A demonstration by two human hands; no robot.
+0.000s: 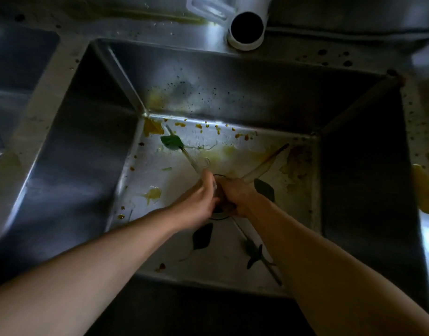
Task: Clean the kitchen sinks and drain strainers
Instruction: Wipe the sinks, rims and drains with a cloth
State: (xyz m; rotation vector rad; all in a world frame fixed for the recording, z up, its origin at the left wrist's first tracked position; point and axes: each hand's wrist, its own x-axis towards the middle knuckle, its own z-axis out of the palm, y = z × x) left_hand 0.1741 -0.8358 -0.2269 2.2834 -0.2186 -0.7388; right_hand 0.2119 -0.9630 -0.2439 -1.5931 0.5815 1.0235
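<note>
A deep steel sink [92, 146] is smeared with yellow stains and crumbs on its floor and back wall. Both of my hands meet over the drain [218, 216] in the middle of the floor. My left hand [199, 200] curls its fingers round the left side of the dark drain strainer [220, 198], thumb pointing up. From the right, my right hand [234, 197] grips the same strainer with bent fingers. The hands hide most of the strainer and the drain opening.
A green leaf [172, 142] lies at the back left of the floor, and darker leaves [202, 236] lie near the drain. A white spout [247, 27] hangs over the back rim. A second basin [14, 69] is at left. Yellow spill [424, 190] marks the right counter.
</note>
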